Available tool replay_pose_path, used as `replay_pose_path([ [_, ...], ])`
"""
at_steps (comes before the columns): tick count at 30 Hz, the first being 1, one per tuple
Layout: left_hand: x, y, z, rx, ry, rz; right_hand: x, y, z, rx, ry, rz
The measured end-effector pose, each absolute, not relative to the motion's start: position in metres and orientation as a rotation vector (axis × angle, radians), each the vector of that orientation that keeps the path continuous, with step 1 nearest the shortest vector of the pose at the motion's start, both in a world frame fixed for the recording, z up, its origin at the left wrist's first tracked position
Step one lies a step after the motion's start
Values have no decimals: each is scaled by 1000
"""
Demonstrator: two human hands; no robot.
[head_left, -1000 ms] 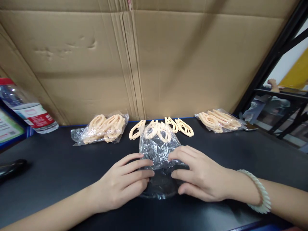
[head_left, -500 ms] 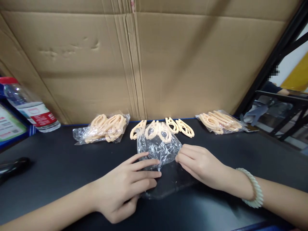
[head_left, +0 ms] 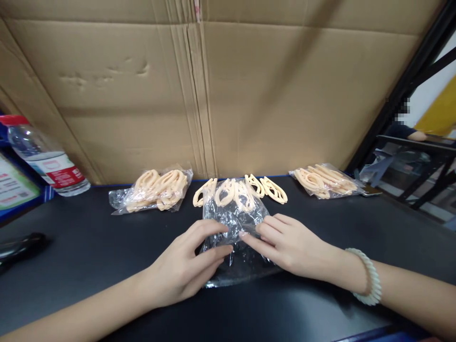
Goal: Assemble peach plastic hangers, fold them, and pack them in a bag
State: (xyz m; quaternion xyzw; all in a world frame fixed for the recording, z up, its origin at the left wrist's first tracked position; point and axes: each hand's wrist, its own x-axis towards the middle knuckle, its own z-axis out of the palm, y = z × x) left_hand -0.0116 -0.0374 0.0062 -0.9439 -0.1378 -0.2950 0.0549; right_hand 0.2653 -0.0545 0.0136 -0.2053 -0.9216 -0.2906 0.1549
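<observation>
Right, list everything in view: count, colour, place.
Table: 1, black, under everything central
Cardboard: brown, behind table
Left bag: 1, clear, cream pieces inside, rear left
Right bag: 1, clear, cream pieces inside, rear right
Loose pieces: 5 visible, cream, rear centre
Middle bag: 1, clear, between hands
Bottle: 1, clear, red cap, left
Printed board: 1, white-green, far left
Unclear object: 1, black, left edge
Metal frame: black, right
Co-worker's arm: 1, dark-sleeved, right background
Bracelet: 1, pale green, right wrist
Left hand: 1, bare, touching middle bag
Right hand: 1, bare, touching middle bag
</observation>
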Motion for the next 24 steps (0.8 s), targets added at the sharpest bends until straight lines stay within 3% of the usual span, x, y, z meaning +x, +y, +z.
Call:
replay_pose_path([
  [4, -9, -37, 4, -2966, -468, -721, 268, -53, 14, -678, -2692, -755],
  [10, -7, -36, 8, -3044, -516, -570, 292, -33, 30, -702, -2533, 54],
  [16, -5, -36, 12, -3094, -507, -577, 353, 24, 9, -1169, -2548, -340],
  [24, -8, -35, 12, -3133, -519, -557, 374, 36, -11, -1447, -2675, -184],
])
